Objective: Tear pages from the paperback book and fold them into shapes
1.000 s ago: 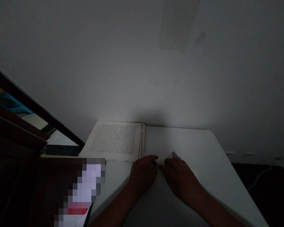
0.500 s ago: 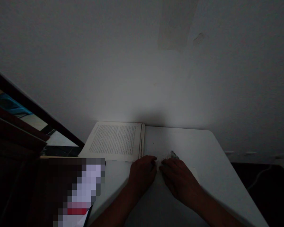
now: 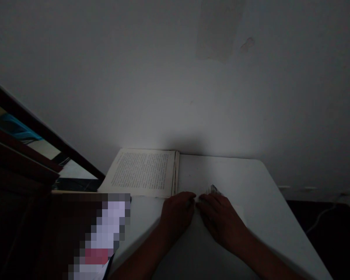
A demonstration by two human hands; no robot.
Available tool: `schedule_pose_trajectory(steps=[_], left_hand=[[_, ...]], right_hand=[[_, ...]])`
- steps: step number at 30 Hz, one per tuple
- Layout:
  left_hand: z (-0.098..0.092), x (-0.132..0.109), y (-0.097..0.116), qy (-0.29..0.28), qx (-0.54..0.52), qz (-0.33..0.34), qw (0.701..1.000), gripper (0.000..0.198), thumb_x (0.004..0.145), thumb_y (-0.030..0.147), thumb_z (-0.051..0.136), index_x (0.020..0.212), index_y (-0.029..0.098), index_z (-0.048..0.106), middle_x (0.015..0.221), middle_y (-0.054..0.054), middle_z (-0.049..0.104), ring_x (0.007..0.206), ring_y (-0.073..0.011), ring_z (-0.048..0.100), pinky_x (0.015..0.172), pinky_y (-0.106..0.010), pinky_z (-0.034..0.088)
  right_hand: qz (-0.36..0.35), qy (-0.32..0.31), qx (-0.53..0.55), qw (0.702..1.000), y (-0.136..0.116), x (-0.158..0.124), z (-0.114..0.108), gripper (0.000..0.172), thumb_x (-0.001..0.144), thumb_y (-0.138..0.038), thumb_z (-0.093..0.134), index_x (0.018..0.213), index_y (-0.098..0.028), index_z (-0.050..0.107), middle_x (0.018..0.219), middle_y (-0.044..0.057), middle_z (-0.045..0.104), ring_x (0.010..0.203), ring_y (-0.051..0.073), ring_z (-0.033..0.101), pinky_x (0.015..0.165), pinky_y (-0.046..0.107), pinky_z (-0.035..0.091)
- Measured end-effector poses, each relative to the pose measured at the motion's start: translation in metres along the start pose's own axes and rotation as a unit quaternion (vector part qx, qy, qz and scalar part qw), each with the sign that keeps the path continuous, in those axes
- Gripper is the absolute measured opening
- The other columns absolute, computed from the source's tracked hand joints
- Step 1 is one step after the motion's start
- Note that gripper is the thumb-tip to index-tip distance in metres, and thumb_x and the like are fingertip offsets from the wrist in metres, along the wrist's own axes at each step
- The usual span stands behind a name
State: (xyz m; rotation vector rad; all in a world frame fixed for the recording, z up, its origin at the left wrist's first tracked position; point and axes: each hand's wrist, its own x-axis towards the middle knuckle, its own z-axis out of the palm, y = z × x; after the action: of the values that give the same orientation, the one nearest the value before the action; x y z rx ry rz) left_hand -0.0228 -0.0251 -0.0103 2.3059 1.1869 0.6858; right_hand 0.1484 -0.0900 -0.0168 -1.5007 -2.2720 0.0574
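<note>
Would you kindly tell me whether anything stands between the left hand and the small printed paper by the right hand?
No separate object visibly stands between the left hand and the printed paper. The right hand appears to cover part of it, hiding what lies beneath; the book is off to the left.

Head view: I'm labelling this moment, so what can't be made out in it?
All in the head view:
- Small pale printed piece, perhaps paper: mostly hidden by the right hand.
- Left hand: curled fingers and dim light hide any grip.
- Cream, dark-printed book page: characters too small and dim to read.
- Pale flat patch: partly covered by the right wrist.
- White-and-red item: pixelated, cut off by the bottom edge.
</note>
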Motion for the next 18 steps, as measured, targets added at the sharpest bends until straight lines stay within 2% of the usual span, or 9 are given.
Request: schedule_pose_trajectory(steps=[9, 18], left_hand=[[-0.0010, -0.0040, -0.0022, -0.025, 0.019, 0.036, 0.999, 0.022, 0.077, 0.011, 0.051, 0.093, 0.019, 0.064, 0.087, -0.001, 0.070, 0.077, -0.0171, 0.066, 0.074, -0.029, 0.052], [-0.0075, -0.0052, 0.0026, -0.058, 0.044, 0.040, 0.997, 0.034, 0.079, 0.014, 0.050, 0.112, 0.021, 0.056, 0.094, -0.004, 0.070, 0.081, -0.0185, 0.067, 0.075, -0.031, 0.053]], right_hand=[[-0.013, 0.019, -0.007, 1.000, 0.0000, 0.0001, -0.0003, 0.033, 0.085, -0.019, 0.049, 0.116, -0.022, 0.057, 0.117, 0.009, 0.059, 0.107, 0.026, 0.050, 0.088, 0.048, 0.045], [-0.017, 0.024, -0.001, 1.000, 0.0003, -0.0004, 0.0027, 0.028, 0.085, -0.019, 0.049, 0.112, -0.019, 0.058, 0.116, 0.011, 0.058, 0.106, 0.026, 0.049, 0.088, 0.048, 0.043]])
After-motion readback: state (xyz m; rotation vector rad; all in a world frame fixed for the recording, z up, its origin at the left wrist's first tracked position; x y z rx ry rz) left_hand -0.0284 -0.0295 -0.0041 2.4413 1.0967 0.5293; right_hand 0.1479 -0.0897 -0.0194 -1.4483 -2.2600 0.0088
